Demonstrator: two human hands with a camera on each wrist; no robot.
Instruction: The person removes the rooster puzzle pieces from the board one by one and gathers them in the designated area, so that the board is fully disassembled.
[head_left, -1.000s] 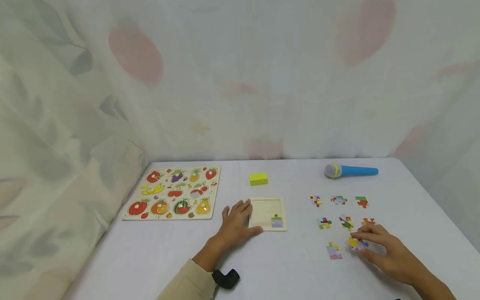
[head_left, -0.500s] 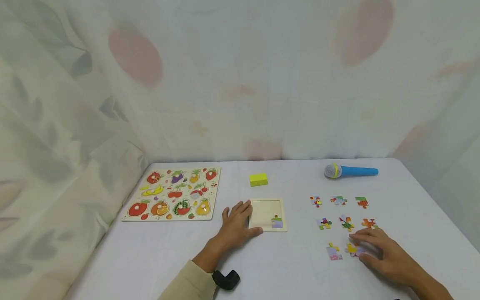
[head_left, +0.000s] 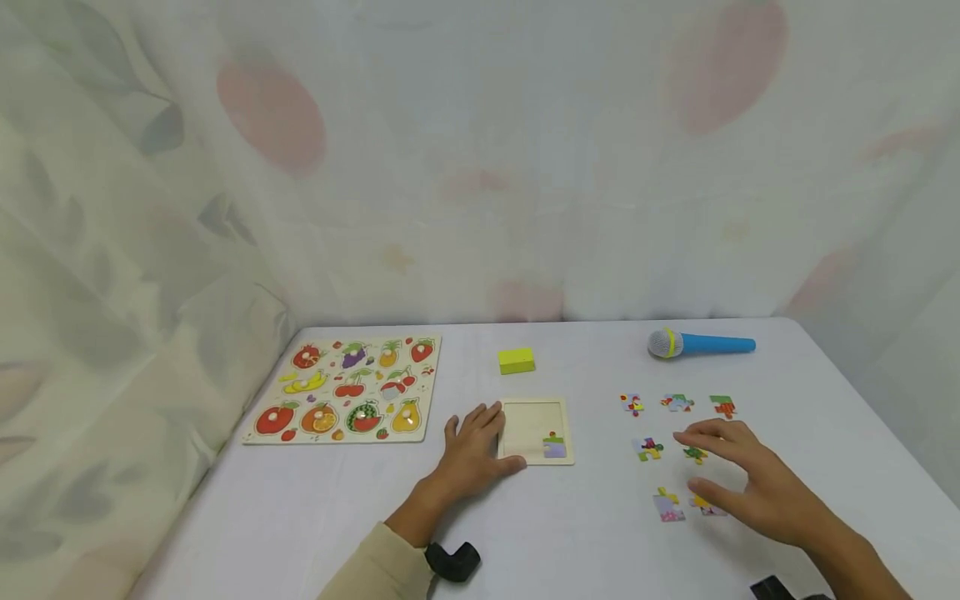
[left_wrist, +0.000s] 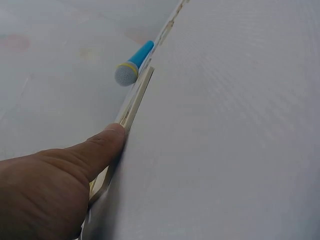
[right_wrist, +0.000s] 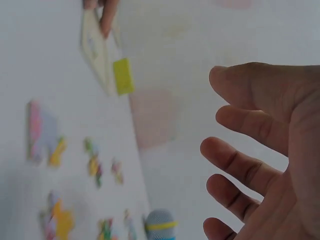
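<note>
My left hand rests at the left side of a square wooden puzzle tray, its thumb along the front edge. In the left wrist view that thumb presses on the tray's rim. One lilac-and-green jigsaw piece lies in the tray's lower right corner. Over the loose pieces on the right, my right hand hovers with thumb and fingers apart, holding nothing. Below it are a yellow-and-lilac piece and a green piece, both partly covered. A lilac piece lies left of them.
Further pieces lie in rows, among them a red-and-green one and a multicoloured one. Behind stand a blue toy microphone and a yellow block. A fruit peg puzzle board lies at the left.
My right hand has let go of the yellow-and-lilac piece beside the lilac one, then lifted and moved up and left with its fingers spread. My left hand has stayed at the tray.
</note>
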